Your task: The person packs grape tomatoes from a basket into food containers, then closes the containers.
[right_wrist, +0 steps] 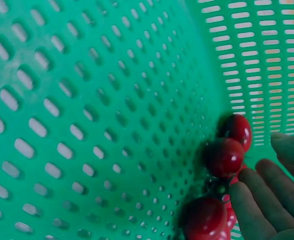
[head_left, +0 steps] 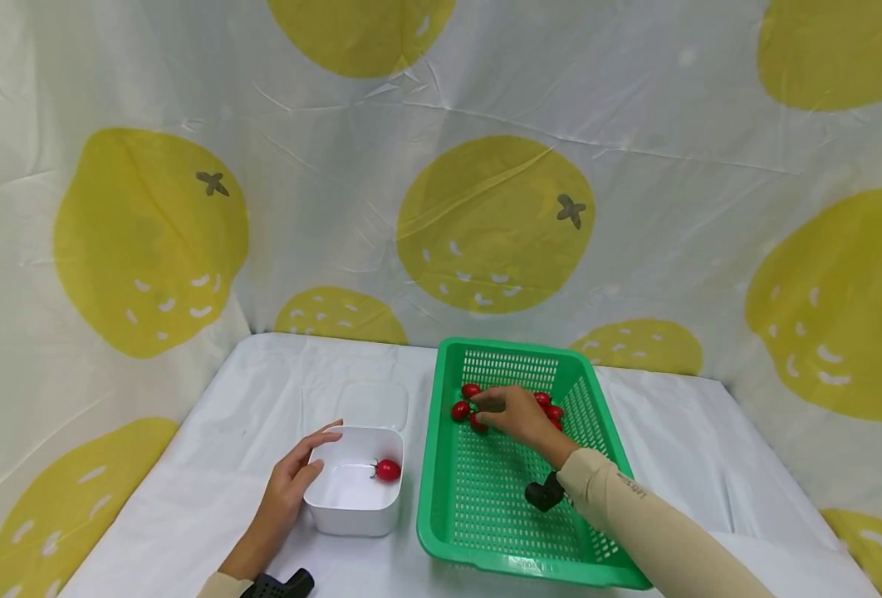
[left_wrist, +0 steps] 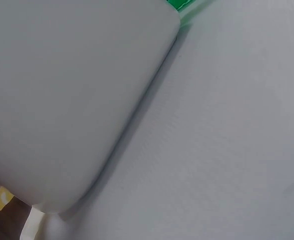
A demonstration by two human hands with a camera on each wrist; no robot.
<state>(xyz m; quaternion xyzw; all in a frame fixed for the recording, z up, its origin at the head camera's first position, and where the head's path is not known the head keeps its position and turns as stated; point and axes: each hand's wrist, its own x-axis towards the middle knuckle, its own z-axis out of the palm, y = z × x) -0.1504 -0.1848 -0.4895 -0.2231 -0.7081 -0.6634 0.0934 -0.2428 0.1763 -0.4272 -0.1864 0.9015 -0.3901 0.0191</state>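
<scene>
My left hand (head_left: 286,488) holds a white square container (head_left: 357,521) at its left side, with thumb and fingertips over the rim. One red cherry tomato (head_left: 388,471) with a green stem lies inside it, toward the right wall. In the left wrist view the container's outer side (left_wrist: 77,90) fills the upper left. My right hand (head_left: 519,415) reaches into a green basket (head_left: 431,498), thumb and fingers apart beside a cherry tomato (head_left: 477,423). Seen from the right wrist, the fingertips (right_wrist: 239,192) are right at a small cluster of cherry tomatoes (right_wrist: 224,157).
More cherry tomatoes (head_left: 553,412) lie at the basket's right side, partly behind the right hand. A clear, flat lid (head_left: 374,404) rests on the white cloth behind the container. Behind the table hangs a white curtain (head_left: 321,183) with yellow fruit prints.
</scene>
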